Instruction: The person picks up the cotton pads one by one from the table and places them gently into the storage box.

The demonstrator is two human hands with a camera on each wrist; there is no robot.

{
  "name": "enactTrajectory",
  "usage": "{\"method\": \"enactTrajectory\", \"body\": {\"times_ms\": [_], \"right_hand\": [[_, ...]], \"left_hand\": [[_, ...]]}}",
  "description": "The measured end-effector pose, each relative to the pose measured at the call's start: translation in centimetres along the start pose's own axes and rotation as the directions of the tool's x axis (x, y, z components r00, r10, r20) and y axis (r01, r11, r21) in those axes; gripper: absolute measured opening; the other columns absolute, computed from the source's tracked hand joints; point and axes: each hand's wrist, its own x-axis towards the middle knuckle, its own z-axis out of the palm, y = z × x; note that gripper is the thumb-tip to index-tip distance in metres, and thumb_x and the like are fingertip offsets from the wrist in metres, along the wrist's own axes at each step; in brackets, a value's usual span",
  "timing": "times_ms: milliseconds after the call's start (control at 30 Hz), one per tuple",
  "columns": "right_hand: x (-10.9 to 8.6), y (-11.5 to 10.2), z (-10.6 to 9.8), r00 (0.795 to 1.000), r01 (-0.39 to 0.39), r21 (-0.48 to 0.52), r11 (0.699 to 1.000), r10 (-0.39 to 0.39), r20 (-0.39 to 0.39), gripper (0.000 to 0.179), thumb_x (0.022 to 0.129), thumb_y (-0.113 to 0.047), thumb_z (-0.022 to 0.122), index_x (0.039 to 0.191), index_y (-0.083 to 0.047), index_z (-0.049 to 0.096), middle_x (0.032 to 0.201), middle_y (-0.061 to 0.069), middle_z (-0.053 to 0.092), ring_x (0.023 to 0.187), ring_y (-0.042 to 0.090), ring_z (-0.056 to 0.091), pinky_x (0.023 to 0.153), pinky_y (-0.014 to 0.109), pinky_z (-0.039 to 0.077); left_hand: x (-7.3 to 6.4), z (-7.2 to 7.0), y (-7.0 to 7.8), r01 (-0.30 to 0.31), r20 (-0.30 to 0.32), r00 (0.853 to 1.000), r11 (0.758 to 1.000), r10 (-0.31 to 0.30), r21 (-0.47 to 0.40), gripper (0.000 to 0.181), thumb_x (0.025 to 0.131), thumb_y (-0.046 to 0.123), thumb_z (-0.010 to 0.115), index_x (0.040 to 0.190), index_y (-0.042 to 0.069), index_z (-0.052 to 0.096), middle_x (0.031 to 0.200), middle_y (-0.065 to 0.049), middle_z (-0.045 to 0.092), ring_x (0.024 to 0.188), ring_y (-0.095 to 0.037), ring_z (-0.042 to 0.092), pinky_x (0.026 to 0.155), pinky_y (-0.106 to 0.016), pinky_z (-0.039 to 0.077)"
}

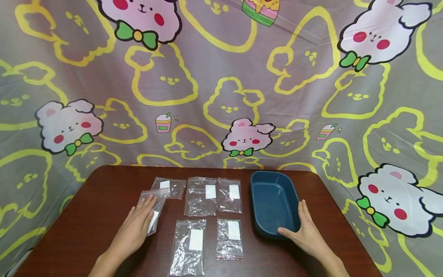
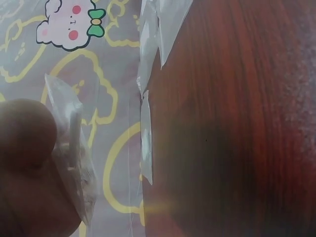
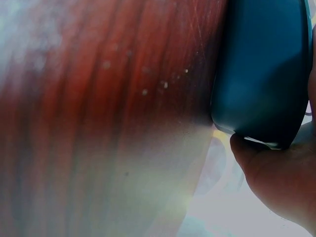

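A person's left hand pinches a clear bag at the left of a dark wood table, fingers straight and close together on one face, thumb hidden in the head view. The left wrist view shows the bag raised above the wood. From the head view, its top overlaps a second bag lying behind it.

At right, the right hand grips the near right corner of a blue tub, thumb at the near rim, fingers spread from it along the right outer side. The tub's visible inside is bare.

Between the hands, four more bags lie flat. The back middle bag meets the back right bag edge to edge. Nearer the person are the front left bag and the smaller front right bag, set apart, the latter with a red strip along its near end. Each bag shows a white patch. A cloth printed with white cartoon animals and yellow outlines hangs behind the table.
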Motion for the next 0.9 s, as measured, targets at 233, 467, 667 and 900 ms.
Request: {"method": "enactTrajectory", "body": {"times_ms": [233,467,667,900], "right_hand": [[0.0,-0.1,0.0,1.0,0.002,-0.002,1.0,-0.002,-0.002,0.128,0.08,-0.052,0.082,0.156,0.01,-0.001,0.163,0.032,-0.006,0.147,0.054,0.009,0.11,0.071,0.023],[0.0,0.0,0.0,1.0,0.0,0.005,1.0,0.0,-0.001,0.128,0.08,-0.051,0.082,0.156,0.009,-0.002,0.163,0.031,-0.008,0.147,0.053,0.008,0.111,0.071,0.022],[-0.1,0.1,0.0,1.0,0.002,0.007,1.0,-0.002,-0.003,0.128,0.081,-0.05,0.081,0.156,0.008,-0.004,0.163,0.031,-0.008,0.147,0.053,0.008,0.111,0.072,0.022],[0.0,0.1,0.1,1.0,0.0,0.014,1.0,0.0,0.0,0.128,0.081,-0.052,0.081,0.156,0.008,-0.003,0.163,0.031,-0.008,0.147,0.053,0.008,0.11,0.071,0.023]], "left_hand": [[0.2,-0.1,0.1,0.009,0.022,1.0,1.0,-0.009,-0.007,0.047,0.11,0.018,0.04,0.152,-0.002,0.039,0.157,-0.025,0.032,0.144,-0.05,0.024,0.116,-0.065,0.017],[0.5,0.0,0.4,0.007,0.025,1.0,1.0,-0.007,-0.011,0.047,0.109,0.018,0.04,0.152,-0.001,0.04,0.158,-0.024,0.033,0.145,-0.048,0.024,0.117,-0.064,0.016],[0.7,0.3,0.7,-0.011,0.017,1.0,1.0,0.011,-0.011,0.046,0.109,0.017,0.041,0.152,-0.001,0.04,0.158,-0.023,0.033,0.145,-0.048,0.025,0.117,-0.064,0.017],[1.1,0.9,1.1,-0.047,0.007,0.999,0.999,0.047,-0.003,0.045,0.109,0.016,0.043,0.15,-0.001,0.043,0.156,-0.023,0.036,0.144,-0.048,0.029,0.115,-0.064,0.021]]}}
